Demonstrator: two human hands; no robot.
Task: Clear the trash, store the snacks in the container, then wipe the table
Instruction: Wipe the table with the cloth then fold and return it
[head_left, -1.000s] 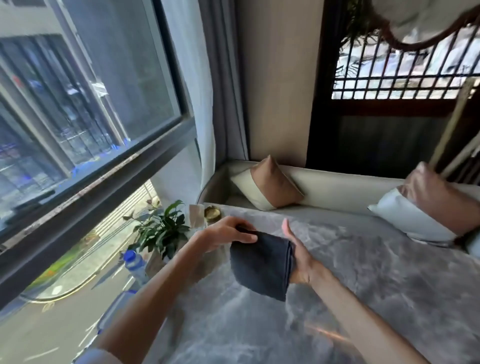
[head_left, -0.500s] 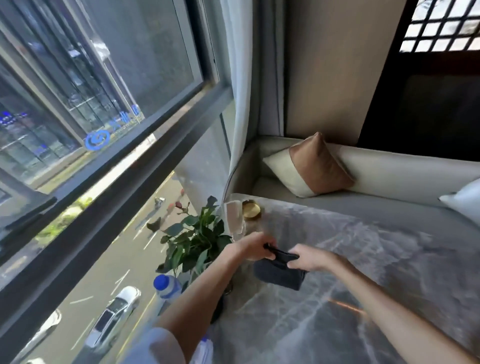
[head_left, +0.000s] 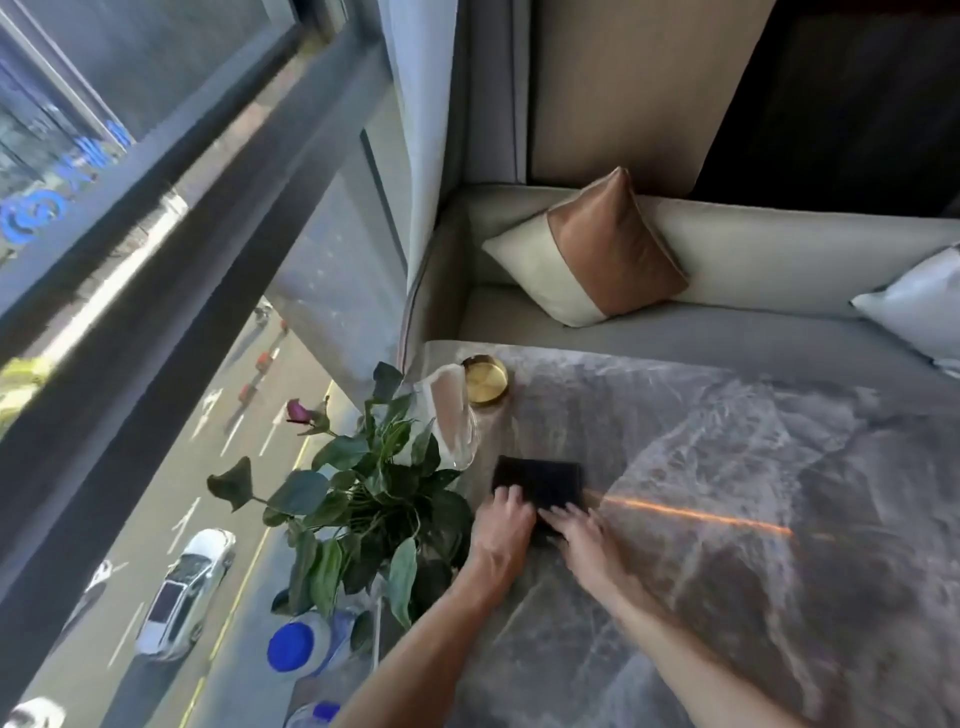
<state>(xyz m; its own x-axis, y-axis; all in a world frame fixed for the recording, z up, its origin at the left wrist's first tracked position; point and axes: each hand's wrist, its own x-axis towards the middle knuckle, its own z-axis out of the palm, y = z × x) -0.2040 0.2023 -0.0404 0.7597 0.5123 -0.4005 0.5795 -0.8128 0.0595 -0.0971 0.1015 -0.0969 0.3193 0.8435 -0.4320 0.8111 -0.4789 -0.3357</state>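
Note:
A folded dark cloth (head_left: 540, 480) lies flat on the grey marble table (head_left: 753, 519) near its left edge. My left hand (head_left: 503, 525) rests on the cloth's near left corner, fingers spread and pressing down. My right hand (head_left: 576, 535) lies beside it on the cloth's near right part, fingers also flat on the fabric. Both palms press the cloth against the tabletop. The near edge of the cloth is hidden under my fingers.
A clear glass (head_left: 453, 415) and a round gold dish (head_left: 484, 378) stand just beyond the cloth. A leafy potted plant (head_left: 363, 509) and blue-capped bottles (head_left: 298, 647) sit at the table's left. A grey sofa with cushions (head_left: 597, 254) runs behind the table.
The cloth, held up between both hands a second ago, has come down onto the table. Both hands now press flat on it. My view has tilted downward.

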